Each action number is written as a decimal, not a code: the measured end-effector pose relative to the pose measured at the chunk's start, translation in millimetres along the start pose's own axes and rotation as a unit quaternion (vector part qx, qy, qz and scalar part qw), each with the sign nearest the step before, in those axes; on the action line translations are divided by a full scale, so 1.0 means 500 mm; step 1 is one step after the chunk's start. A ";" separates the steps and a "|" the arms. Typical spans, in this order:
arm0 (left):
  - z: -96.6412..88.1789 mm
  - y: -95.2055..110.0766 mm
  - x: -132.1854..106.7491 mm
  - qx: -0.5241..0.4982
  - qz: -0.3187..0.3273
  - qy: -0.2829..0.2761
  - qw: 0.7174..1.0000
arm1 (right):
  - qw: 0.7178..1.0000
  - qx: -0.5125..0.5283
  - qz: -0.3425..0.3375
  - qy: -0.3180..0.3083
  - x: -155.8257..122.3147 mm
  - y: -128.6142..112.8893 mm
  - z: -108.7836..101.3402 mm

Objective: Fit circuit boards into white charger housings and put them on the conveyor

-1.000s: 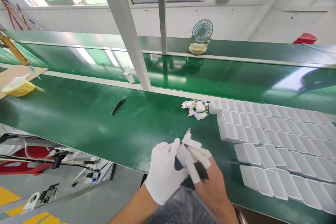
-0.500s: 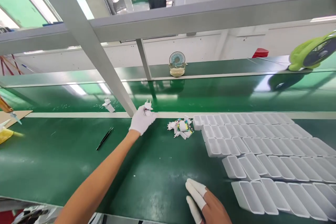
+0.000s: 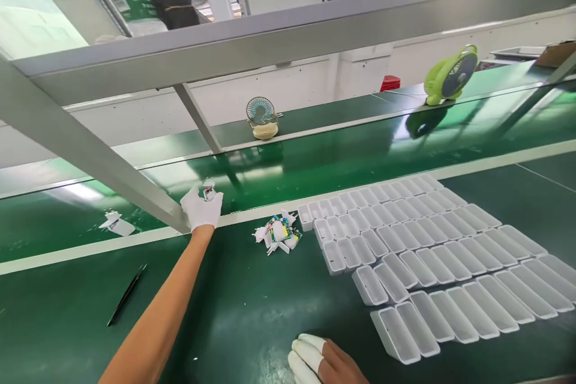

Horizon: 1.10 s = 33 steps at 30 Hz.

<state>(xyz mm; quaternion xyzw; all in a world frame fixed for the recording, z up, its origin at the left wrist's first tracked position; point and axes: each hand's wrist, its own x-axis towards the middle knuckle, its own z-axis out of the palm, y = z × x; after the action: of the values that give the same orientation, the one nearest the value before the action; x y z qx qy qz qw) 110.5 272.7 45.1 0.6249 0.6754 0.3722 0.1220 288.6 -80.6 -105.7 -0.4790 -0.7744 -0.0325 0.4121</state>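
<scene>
My left hand (image 3: pixel 200 209), in a white glove, is stretched far out over the green table to the white strip along the conveyor belt. Its fingers are closed on a small white plug part (image 3: pixel 208 191) held just above the belt's near edge. My right hand (image 3: pixel 317 362), with white finger cots, rests low at the table's front edge, its fingers curled with nothing visible in them. A small pile of white and coloured parts (image 3: pixel 276 234) lies to the right of my left hand. Rows of white plastic shells (image 3: pixel 423 252) cover the table's right side.
A slanted grey frame post (image 3: pixel 90 156) crosses just left of my left hand. Black tweezers (image 3: pixel 126 294) lie on the table at the left. Another white plug part (image 3: pixel 116 223) sits on the belt. A small beige fan (image 3: pixel 262 118) and a green fan (image 3: pixel 450 75) stand behind.
My left hand left the right hand, carried the white part away from my body and now holds it at the belt's edge. My right hand dropped to the table's front edge. The view swung right.
</scene>
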 end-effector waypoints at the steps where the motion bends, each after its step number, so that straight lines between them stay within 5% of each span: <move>1: -0.001 0.017 -0.030 -0.007 0.028 0.009 1.000 | 1.000 0.001 0.001 -0.002 0.003 -0.004 -0.001; 4: -0.004 0.077 -0.159 -0.034 0.150 -0.061 0.986 | 1.000 0.009 0.000 -0.012 0.000 -0.006 -0.002; 5: -0.003 0.097 -0.209 -0.028 0.247 -0.153 0.956 | 1.000 0.012 0.004 -0.018 -0.005 -0.005 0.000; 7: 0.007 0.133 -0.302 0.040 0.415 -0.331 0.847 | 0.999 0.015 0.019 -0.025 -0.019 -0.003 0.010; 10: 0.040 0.167 -0.398 0.146 0.511 -0.380 0.758 | 0.999 0.005 0.038 -0.011 -0.042 -0.003 0.034; 14: 0.062 0.174 -0.441 0.210 0.529 -0.388 0.725 | 0.998 -0.024 0.016 0.049 -0.046 -0.008 0.056; 18: 0.007 0.147 -0.451 0.240 0.531 -0.385 0.716 | 0.996 -0.032 0.012 0.088 -0.030 -0.017 0.049; 24: -0.103 0.077 -0.469 0.327 0.466 -0.418 0.708 | 0.997 -0.031 0.029 0.060 -0.025 -0.030 0.038; 26: -0.126 0.074 -0.458 0.312 0.438 -0.416 0.734 | 0.998 -0.030 0.018 0.057 -0.024 -0.032 0.035; 29: -0.136 0.098 -0.410 0.244 0.400 -0.348 0.812 | 0.999 -0.018 -0.001 0.051 -0.018 -0.032 0.023; 31: -0.120 0.121 -0.365 0.197 0.377 -0.277 0.861 | 0.999 -0.010 -0.006 0.043 -0.010 -0.031 0.010; 33: -0.087 0.136 -0.323 0.185 0.366 -0.262 0.874 | 0.999 -0.003 -0.013 0.033 -0.002 -0.032 -0.001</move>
<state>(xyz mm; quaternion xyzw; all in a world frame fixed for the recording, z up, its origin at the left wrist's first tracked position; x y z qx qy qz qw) 165.0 102.5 71.5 0.9130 0.3984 0.0812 0.0322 276.8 -90.1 -100.7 -0.4688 -0.7666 -0.0556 0.4353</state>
